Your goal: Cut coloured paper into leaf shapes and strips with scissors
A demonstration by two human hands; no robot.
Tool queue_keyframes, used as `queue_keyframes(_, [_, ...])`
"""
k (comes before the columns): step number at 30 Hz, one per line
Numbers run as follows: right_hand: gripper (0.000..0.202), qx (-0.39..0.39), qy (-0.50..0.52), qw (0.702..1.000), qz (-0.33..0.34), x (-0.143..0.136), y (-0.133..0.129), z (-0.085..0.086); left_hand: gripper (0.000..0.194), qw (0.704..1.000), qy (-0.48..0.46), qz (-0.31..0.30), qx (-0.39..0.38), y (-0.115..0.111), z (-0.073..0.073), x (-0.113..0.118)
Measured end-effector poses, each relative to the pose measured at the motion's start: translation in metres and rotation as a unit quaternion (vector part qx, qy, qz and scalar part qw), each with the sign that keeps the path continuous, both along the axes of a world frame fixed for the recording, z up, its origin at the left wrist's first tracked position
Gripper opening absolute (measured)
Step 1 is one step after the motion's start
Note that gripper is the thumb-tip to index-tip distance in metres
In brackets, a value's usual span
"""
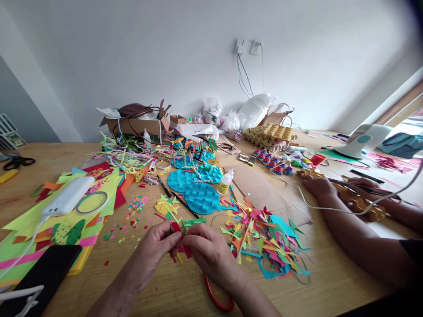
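Near the front centre of the table, my left hand (161,242) pinches a small piece of red paper (175,226) between thumb and fingers. My right hand (211,248) is closed right beside it, its fingertips at the lower part of the red paper. Under my right hand a red loop handle (216,299) sticks out; the rest of it is hidden. Just beyond my hands lie green paper strips (193,221), a yellow paper fish (167,206) and blue woven paper discs (201,198). A glue bottle (226,181) stands upright beside the discs.
Paper scraps (274,242) are heaped at right, next to flat cardboard (264,189). Coloured sheets (26,220), a white power bank (68,196) and a black phone (49,279) lie left. Another person's hands (319,185) work on egg-carton pieces (360,204) at far right.
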State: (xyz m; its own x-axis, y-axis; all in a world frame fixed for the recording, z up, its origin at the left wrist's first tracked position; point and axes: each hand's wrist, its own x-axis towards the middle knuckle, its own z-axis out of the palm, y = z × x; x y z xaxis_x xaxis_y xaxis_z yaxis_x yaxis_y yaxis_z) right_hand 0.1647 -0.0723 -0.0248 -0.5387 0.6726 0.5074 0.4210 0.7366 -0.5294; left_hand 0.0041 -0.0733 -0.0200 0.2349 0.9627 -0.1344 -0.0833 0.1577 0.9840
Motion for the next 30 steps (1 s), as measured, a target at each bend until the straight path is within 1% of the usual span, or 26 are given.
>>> queue_keyframes(4, [0.024, -0.004, 0.007, 1.000, 0.000, -0.001, 0.002, -0.001, 0.021, 0.999, 0.041, -0.003, 0.016, 0.001, -0.002, 0.001])
queue_keyframes(7, [0.018, -0.053, 0.046, 0.998, 0.003, -0.002, 0.003, -0.002, 0.017, 0.997, 0.065, 0.007, 0.039, 0.003, -0.004, 0.002])
queue_keyframes(10, [0.015, -0.104, 0.080, 0.991, -0.006, -0.005, 0.002, -0.001, 0.011, 0.996, 0.065, 0.025, 0.054, 0.003, -0.007, 0.003])
queue_keyframes(12, [0.014, -0.121, 0.088, 0.989, -0.012, -0.006, 0.001, -0.001, 0.010, 0.996, 0.060, 0.028, 0.064, 0.003, -0.009, 0.003])
queue_keyframes(17, [0.012, -0.145, 0.088, 0.985, -0.043, -0.010, 0.003, -0.001, 0.008, 0.995, 0.057, 0.047, 0.068, 0.001, -0.014, 0.002])
queue_keyframes(22, [0.013, -0.163, 0.093, 0.980, -0.072, -0.016, 0.004, 0.001, 0.008, 0.992, 0.071, 0.072, 0.077, -0.001, -0.013, 0.002])
queue_keyframes(30, [0.014, -0.184, 0.093, 0.973, -0.106, -0.019, 0.004, 0.003, 0.008, 0.984, 0.112, 0.072, 0.120, -0.001, -0.019, -0.001])
